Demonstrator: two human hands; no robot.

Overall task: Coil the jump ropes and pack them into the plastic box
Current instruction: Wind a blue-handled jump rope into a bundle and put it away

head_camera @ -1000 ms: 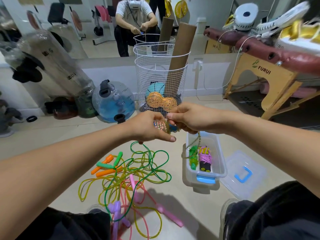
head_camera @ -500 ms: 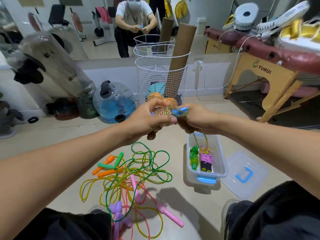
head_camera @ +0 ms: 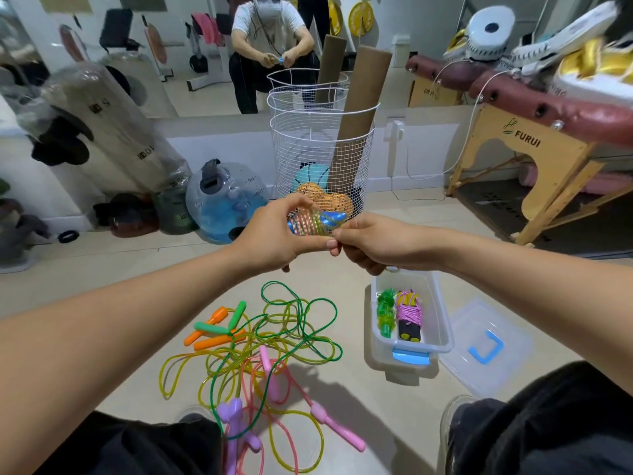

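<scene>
Trailing cord now gone from below, both hands gripping: left hand (head_camera: 274, 234) is clamping blue-handled coil (head_camera: 313, 221), right hand (head_camera: 368, 243) is pinching its end; plastic box (head_camera: 442, 317) likely next.

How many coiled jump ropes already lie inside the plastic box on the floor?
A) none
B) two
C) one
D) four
B: the plastic box holds two bundles side by side, a green coiled rope and a pink coiled rope with black handles, while a third bundle, the blue-handled rope, is gripped by the left hand and right hand above the floor.
</scene>
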